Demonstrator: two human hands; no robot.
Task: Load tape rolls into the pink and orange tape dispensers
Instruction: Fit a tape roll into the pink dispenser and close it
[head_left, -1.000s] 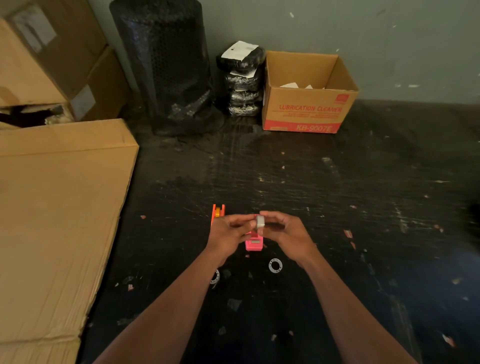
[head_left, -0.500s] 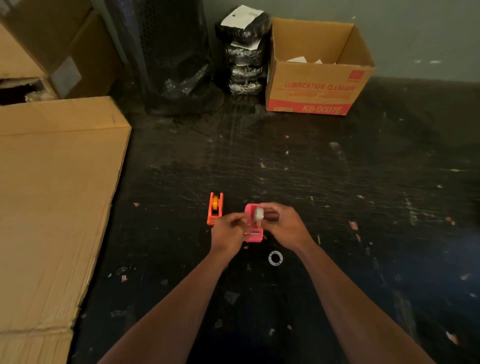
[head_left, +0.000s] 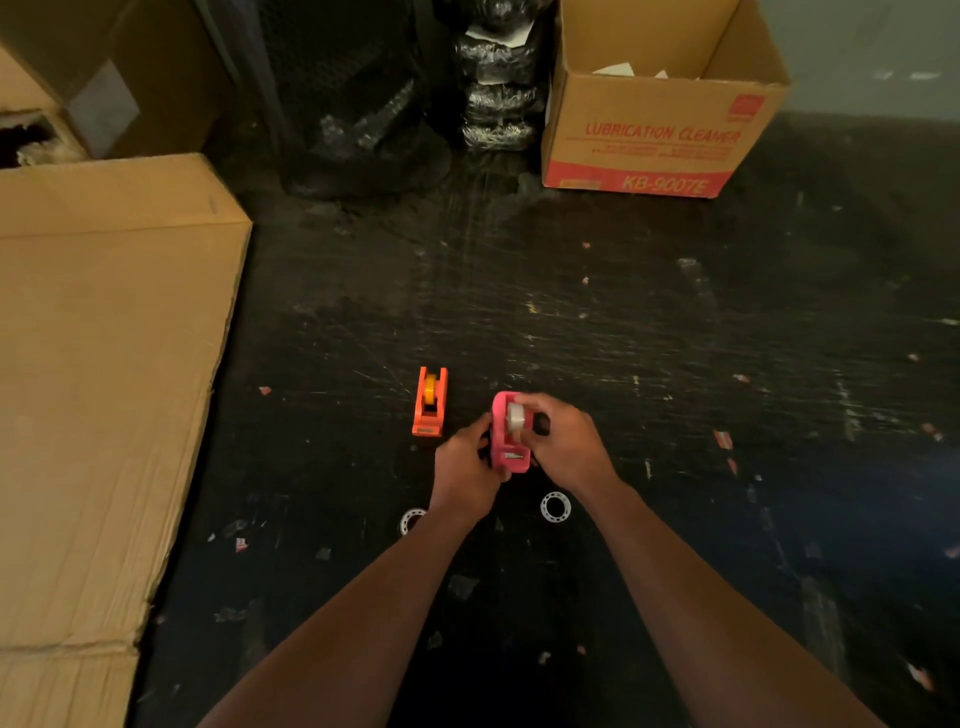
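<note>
Seating a pale tape roll (head_left: 515, 417) into the pink dispenser (head_left: 508, 439), mid-surface. Right hand (head_left: 563, 441) has its fingers (head_left: 524, 401) closed round the roll from above; roll sits between the dispenser walls, tho can't tell if it's fully down on its hub. Left hand (head_left: 464, 465) steadies the dispenser's left side, fingers wrapped on the body.

Orange dispenser (head_left: 430, 402) stands just left, apart from both hands, w/ a yellow roll (head_left: 429, 387) already in it, so that half looks done. Two white rings (head_left: 555, 506) lie on the dark surface (head_left: 675, 415) near the wrists, prob. empty cores. Left to do, by my read: press roll home, maybe thread tape to cutter.
</note>
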